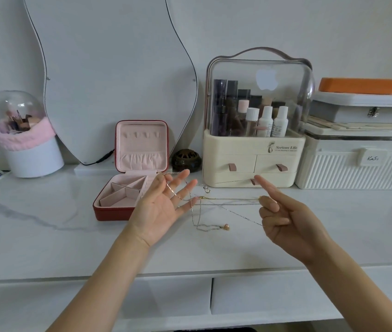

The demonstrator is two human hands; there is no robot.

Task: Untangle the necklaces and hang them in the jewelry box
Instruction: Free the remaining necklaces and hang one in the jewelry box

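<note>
Fingers (191, 185) of our left hand (159, 209) spread with the necklaces (226, 200) draped over them, our right hand (283, 216) pinches the chain, strung left-right above the table (46, 224), jewelry box (130, 185) nearer left.

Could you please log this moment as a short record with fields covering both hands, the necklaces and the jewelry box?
left hand: palm up, fingers spread, chains draped across the fingers
right hand: index finger extended, other fingers curled, pinching a chain
necklaces: thin chains stretched between the hands, still crossed; one pendant hangs low between the hands
jewelry box: red outside, pink lining, lid open and upright, no chain seen on the lid hooks
table: white, marbled top
</note>
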